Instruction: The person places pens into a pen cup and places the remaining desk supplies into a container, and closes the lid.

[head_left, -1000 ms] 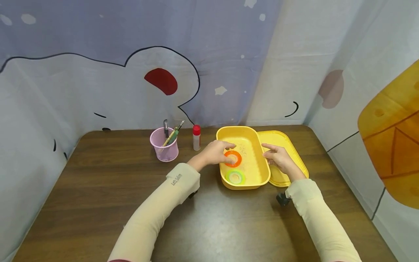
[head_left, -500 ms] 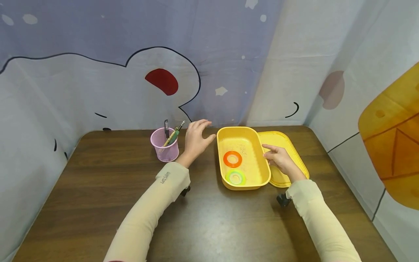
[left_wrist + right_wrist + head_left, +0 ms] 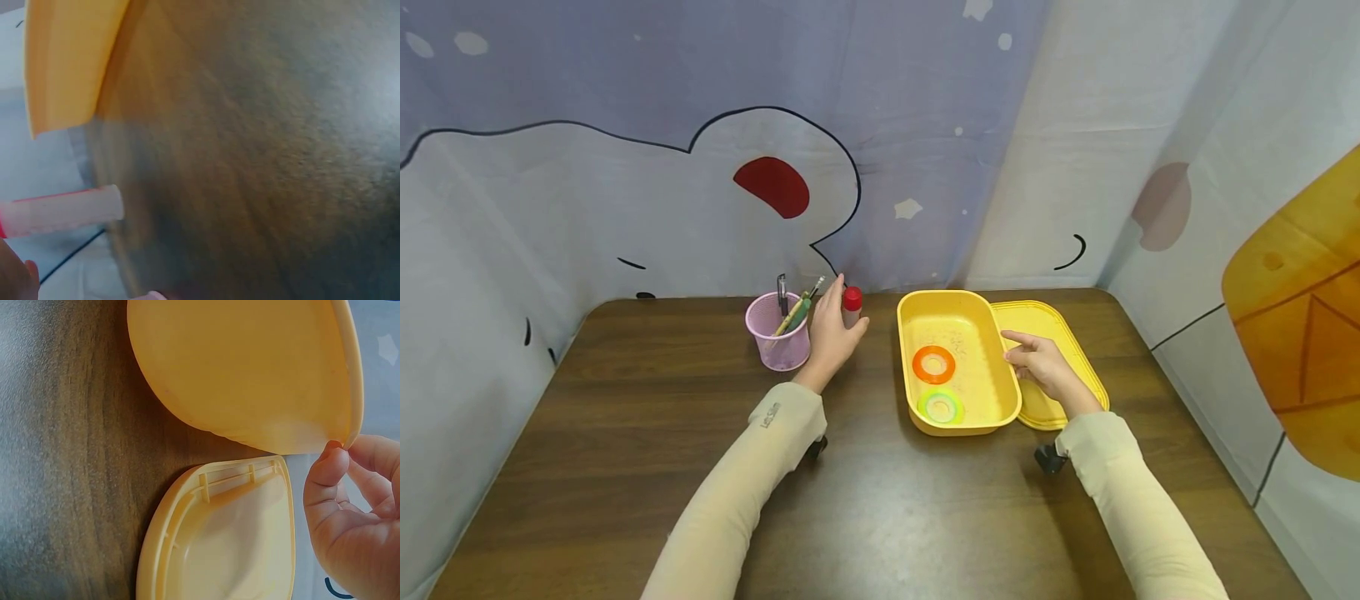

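Note:
My left hand (image 3: pixel 831 336) reaches around a glue stick (image 3: pixel 852 305) with a red cap, thumb and fingers spread on either side. The glue stick stands upright on the table; in the left wrist view its pale barrel (image 3: pixel 65 210) shows with a fingertip beside it, and I see no firm grip. My right hand (image 3: pixel 1041 364) pinches the right rim of a yellow plastic container (image 3: pixel 981 362) between thumb and finger, clear in the right wrist view (image 3: pixel 359 500). Inside the container lie an orange tape roll (image 3: pixel 934 365) and a yellow-green tape roll (image 3: pixel 941 407).
The yellow lid (image 3: pixel 1048 329) lies right of the container, partly under my right hand. A pink mesh cup (image 3: pixel 782 350) with pens and a pencil stands just left of my left hand. A printed curtain (image 3: pixel 910 150) hangs behind the wooden table (image 3: pixel 625 450).
My left hand has drawn back from over the container and moved left to the glue stick. The orange roll lies in the container as before. The right hand stays at the rim.

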`<state>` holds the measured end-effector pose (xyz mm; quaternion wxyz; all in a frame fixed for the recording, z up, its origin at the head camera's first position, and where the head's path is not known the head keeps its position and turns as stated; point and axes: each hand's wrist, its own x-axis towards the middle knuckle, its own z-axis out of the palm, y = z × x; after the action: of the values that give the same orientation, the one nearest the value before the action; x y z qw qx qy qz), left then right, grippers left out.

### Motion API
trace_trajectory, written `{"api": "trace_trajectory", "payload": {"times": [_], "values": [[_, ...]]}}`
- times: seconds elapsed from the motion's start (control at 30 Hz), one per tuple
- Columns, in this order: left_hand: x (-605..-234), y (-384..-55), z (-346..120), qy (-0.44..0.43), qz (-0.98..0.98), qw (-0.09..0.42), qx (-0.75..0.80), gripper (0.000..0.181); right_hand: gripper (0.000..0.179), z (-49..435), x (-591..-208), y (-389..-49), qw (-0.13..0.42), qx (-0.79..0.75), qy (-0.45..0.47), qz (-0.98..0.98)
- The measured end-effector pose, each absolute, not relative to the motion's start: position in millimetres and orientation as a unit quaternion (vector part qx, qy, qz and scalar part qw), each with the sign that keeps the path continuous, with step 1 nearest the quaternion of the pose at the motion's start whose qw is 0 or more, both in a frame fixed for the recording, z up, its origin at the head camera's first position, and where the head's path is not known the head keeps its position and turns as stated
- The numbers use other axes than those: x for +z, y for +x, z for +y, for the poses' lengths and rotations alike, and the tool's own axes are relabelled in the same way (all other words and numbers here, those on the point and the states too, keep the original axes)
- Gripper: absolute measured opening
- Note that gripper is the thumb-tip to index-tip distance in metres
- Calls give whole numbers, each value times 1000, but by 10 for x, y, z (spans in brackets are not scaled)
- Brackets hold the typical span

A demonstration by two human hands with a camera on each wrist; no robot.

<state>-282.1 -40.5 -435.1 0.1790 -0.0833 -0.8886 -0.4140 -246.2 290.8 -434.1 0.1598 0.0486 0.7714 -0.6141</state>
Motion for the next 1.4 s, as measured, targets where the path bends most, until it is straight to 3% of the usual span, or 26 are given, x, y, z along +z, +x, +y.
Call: {"api": "trace_trajectory", "payload": {"times": [0.17,0.77,1.17,1.4], "values": [[-4427,-2816,-434,-57,-895,139,-421,72,52,2914,-4342,-2461,159,-613,50,773],[-4589,-2905,-436,-9,-904,110,-414,49,52,2912,-4334,-2466,158,-612,46,773],[-4547,-2945,-405,-3,-908,91,-410,42,52,2893,-4339,-2474,158,-609,45,776],[-4340,-2938,-247,-27,-891,103,-441,42,51,2896,-4342,-2470,158,-610,46,775]]}}
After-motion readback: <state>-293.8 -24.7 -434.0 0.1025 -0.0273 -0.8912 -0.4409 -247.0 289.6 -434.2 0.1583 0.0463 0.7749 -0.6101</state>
